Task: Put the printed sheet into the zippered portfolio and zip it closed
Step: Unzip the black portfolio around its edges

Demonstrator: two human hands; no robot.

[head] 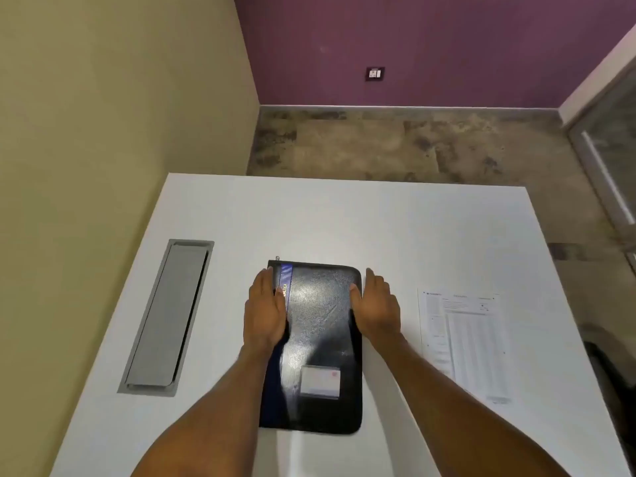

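The zippered portfolio [320,339], black with a blue stripe, is laid flat and closed in the middle of the white table [344,215]. On the stripe some gold letters are seen, but they cannot be read. A white card [320,382] is kept in a clear pocket on the near part of its cover; the print on it is too blurred. The left hand [265,311] is laid flat on the portfolio's left edge, fingers stretched, nothing grasped. The right hand [377,306] is pressed against its right edge, also unclenched. The printed sheet [464,342] is lying right of the portfolio, apart from it, its text too small. A grey hatch [168,318] is set into the table left of the portfolio.
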